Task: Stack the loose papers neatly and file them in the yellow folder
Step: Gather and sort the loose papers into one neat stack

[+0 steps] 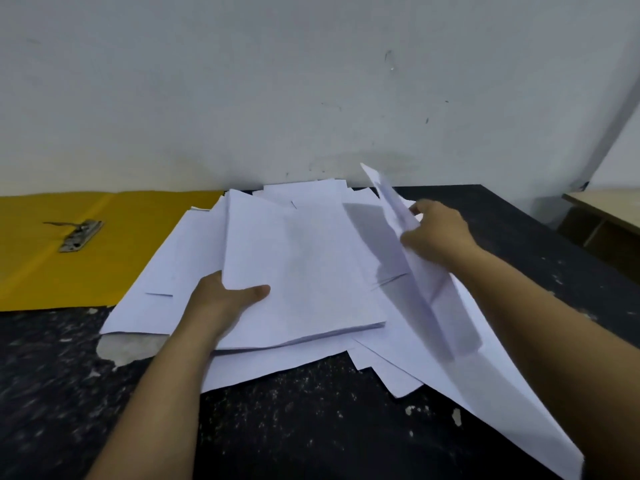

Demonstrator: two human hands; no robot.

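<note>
Left hand (221,299) grips stack edge, thumb on top; right hand (438,230) pinches raised sheet.

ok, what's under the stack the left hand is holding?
More loose papers spread on the dark table, some overlapping the open yellow folder. The left hand grips the stack, thumb on top, fingers hidden beneath. Anything else under the sheets is covered.

We seem to be in a plain office: an open yellow folder (104,251) with a metal clip (80,235), loose papers (311,271) on a dark speckled bench (311,427), bare scuffed wall (242,98).
</note>
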